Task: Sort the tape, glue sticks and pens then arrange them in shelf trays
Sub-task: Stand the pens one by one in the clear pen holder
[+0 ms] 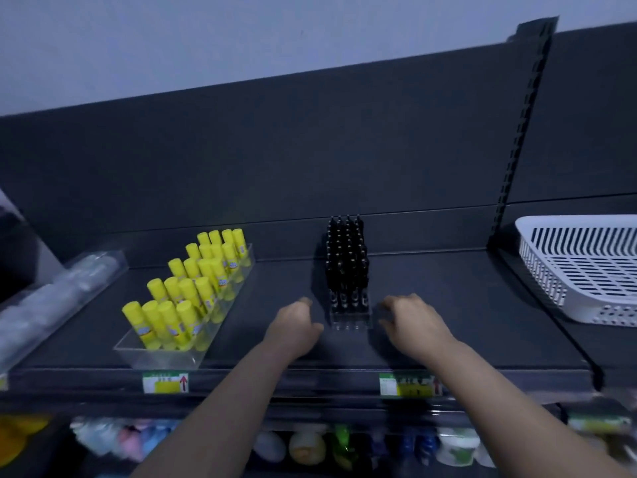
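Observation:
Several black pens (pixel 347 260) stand upright in a narrow clear tray (pixel 350 320) in the middle of the dark shelf. My left hand (pixel 296 326) hovers just left of that tray's front end with loosely curled fingers, holding nothing. My right hand (pixel 412 320) sits just right of the tray in the same loose curl; whether either hand touches the tray is unclear. To the left, yellow glue sticks (pixel 188 288) stand in rows in a wide clear tray (pixel 162 357). A long clear tray of tape rolls (pixel 58 298) lies at the far left.
A white slotted plastic basket (pixel 582 267) sits on the neighbouring shelf at the right, past a slotted upright post (pixel 520 132). Price labels (pixel 165 382) line the shelf's front edge. Blurred goods fill the shelf below.

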`<action>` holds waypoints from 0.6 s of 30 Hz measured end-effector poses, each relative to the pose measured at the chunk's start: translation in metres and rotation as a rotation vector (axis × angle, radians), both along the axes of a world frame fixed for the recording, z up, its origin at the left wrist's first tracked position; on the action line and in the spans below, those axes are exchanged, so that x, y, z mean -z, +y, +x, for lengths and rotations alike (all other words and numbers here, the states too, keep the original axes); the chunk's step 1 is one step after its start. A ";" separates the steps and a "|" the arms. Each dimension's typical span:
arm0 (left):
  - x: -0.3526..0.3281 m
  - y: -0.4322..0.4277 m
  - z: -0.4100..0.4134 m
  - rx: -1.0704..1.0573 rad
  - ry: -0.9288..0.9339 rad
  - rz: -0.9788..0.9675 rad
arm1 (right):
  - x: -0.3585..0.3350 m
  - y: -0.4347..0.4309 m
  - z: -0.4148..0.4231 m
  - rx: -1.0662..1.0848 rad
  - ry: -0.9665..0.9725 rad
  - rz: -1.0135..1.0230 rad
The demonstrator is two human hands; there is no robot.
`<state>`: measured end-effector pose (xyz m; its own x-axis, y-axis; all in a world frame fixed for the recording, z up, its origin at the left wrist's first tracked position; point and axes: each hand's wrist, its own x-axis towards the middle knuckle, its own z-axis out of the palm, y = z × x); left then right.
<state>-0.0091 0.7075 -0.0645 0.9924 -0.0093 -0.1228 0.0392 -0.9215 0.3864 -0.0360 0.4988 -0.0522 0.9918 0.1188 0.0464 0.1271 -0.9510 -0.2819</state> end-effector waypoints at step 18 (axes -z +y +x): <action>0.035 -0.033 0.038 0.148 -0.013 -0.486 | 0.015 -0.002 0.013 0.135 0.076 0.301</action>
<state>0.0284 0.6744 -0.0991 0.9775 -0.2034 -0.0568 -0.0863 -0.6302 0.7716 -0.0231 0.4971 -0.0669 0.9997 -0.0218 -0.0148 -0.0264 -0.8303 -0.5567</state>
